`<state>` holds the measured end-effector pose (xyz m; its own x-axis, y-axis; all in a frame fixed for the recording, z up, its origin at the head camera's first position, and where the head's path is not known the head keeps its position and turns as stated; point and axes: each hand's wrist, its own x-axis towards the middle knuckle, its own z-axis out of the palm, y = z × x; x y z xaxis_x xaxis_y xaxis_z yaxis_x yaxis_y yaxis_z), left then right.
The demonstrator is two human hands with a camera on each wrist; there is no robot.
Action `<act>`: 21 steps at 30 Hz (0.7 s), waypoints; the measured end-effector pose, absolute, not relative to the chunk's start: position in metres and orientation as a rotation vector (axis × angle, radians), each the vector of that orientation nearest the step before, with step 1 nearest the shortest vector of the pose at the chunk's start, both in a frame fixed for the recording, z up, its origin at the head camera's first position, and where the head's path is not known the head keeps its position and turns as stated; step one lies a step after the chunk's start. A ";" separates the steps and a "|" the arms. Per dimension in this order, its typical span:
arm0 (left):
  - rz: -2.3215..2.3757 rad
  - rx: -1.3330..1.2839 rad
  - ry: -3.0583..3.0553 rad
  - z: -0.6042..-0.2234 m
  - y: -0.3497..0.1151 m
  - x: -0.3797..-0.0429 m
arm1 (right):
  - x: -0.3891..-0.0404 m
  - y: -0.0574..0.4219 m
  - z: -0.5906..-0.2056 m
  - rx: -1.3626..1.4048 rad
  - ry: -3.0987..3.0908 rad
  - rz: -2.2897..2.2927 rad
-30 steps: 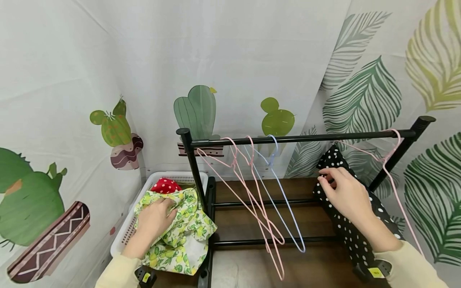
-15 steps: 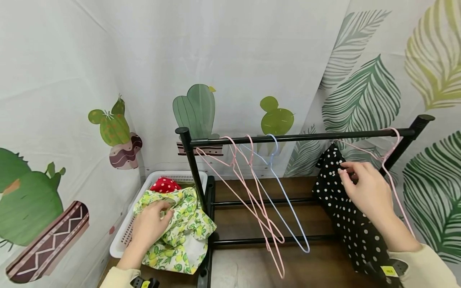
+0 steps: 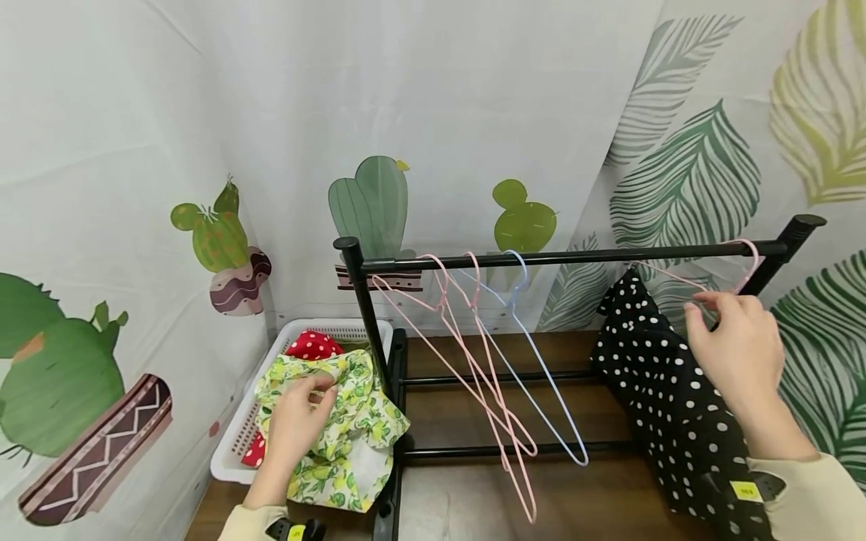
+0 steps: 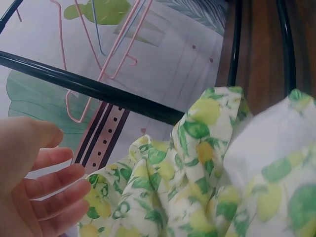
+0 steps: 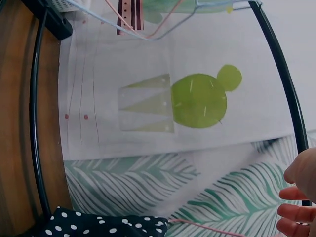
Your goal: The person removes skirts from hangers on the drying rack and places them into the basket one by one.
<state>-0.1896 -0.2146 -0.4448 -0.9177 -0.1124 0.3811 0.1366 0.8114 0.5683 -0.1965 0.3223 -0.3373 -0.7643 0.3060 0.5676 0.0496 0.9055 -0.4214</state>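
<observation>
My left hand (image 3: 298, 417) hovers over a lemon-print garment (image 3: 368, 398) bunched on the white basket (image 3: 226, 467). In the left wrist view its fingers are loosely bent, beside the lemon-print cloth, and hold nothing. My right hand (image 3: 740, 349) is raised at the right end of the rack, in front of a pink hanger (image 3: 755, 261), hiding part of it. From that hanger hangs a black polka-dot garment (image 3: 666, 398). Its fingers curve loosely near the rack's top bar (image 5: 281, 64) in the right wrist view, and nothing shows between them.
Two pink hangers (image 3: 443, 284) and a blue hanger (image 3: 516, 294) hang bare from the black rail (image 3: 609, 256), left of centre. Red polka-dot cloth (image 3: 313, 345) lies in the basket. Behind everything is a printed curtain (image 3: 446, 113).
My right hand has moved right, from the polka-dot garment's top to in front of its hanger. My left hand has drifted slightly right, uncovering red cloth at the basket's side. The blue hanger swings slightly.
</observation>
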 end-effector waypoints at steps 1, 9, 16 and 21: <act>-0.875 -0.024 -2.576 -0.446 -0.213 -0.191 | -0.197 0.324 -0.337 -0.266 -2.405 0.515; -1.056 -0.023 -2.487 -0.461 -0.203 -0.194 | -0.201 0.335 -0.339 -0.399 -2.392 0.587; -1.108 0.014 -2.490 -0.467 -0.197 -0.194 | -0.205 0.340 -0.341 -0.472 -2.377 0.629; -1.141 0.033 -2.494 -0.472 -0.193 -0.194 | -0.208 0.342 -0.341 -0.528 -2.326 0.643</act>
